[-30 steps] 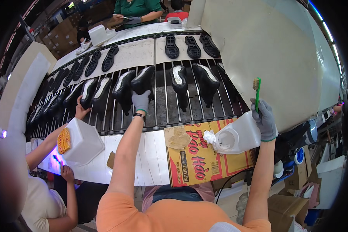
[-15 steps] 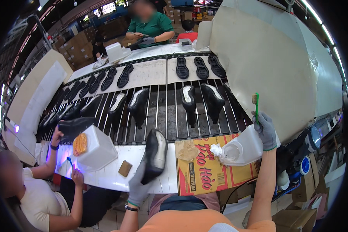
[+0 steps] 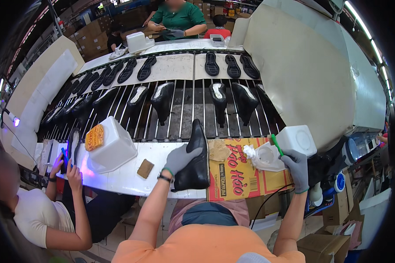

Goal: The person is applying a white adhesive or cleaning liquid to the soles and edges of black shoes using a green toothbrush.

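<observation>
My left hand, in a grey glove, is closed on a black shoe upper by its side. The shoe upper stands on end at the near edge of the white table. My right hand, also gloved in grey, grips a brush with a green handle; its bristles cannot be made out. That hand is beside a shallow white plastic tray with a round hollow. A boxy white plastic container is tilted behind my right fingers. Crumpled white material lies at the tray's left.
Yellow-red cardboard covers the table's near right. A brown block and white container sit left. Beyond, black uppers stand on metal rollers, with soles behind. A co-worker sits left; another person stands opposite.
My left hand has turned the shoe upper and brought it right, beside the cardboard. My right hand has lowered the brush to the tray. The boxy container now sits farther back, tilted.
</observation>
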`<move>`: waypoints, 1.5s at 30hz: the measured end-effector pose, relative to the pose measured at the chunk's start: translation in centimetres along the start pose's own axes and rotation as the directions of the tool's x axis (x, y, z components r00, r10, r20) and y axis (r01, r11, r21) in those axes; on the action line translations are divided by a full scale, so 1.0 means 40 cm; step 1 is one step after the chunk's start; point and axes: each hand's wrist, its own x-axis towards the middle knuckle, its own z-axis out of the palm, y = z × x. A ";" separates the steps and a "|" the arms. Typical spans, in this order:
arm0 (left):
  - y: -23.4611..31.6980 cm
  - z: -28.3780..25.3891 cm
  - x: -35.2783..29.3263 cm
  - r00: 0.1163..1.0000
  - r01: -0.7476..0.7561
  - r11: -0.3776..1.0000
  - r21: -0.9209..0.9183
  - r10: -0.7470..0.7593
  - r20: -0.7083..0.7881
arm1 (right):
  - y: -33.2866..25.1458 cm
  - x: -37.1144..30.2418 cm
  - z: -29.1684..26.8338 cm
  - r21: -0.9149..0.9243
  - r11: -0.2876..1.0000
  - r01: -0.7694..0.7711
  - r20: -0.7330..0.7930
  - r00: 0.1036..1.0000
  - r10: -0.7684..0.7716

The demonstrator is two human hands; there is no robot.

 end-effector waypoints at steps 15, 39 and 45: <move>-0.026 0.071 -0.158 0.642 -0.613 0.591 -0.524 -0.014 -0.767 | 0.098 -0.068 0.039 -0.686 0.728 0.016 -0.249 0.935 -0.255; -0.053 0.276 -0.276 0.527 -0.645 0.761 0.066 0.506 -0.683 | 0.181 0.012 0.104 -0.897 0.435 0.075 -0.020 0.978 -0.208; -0.043 0.284 -0.275 0.518 -0.646 0.760 0.073 0.505 -0.690 | 0.260 -0.081 0.128 0.180 0.961 -0.209 -0.272 0.929 0.253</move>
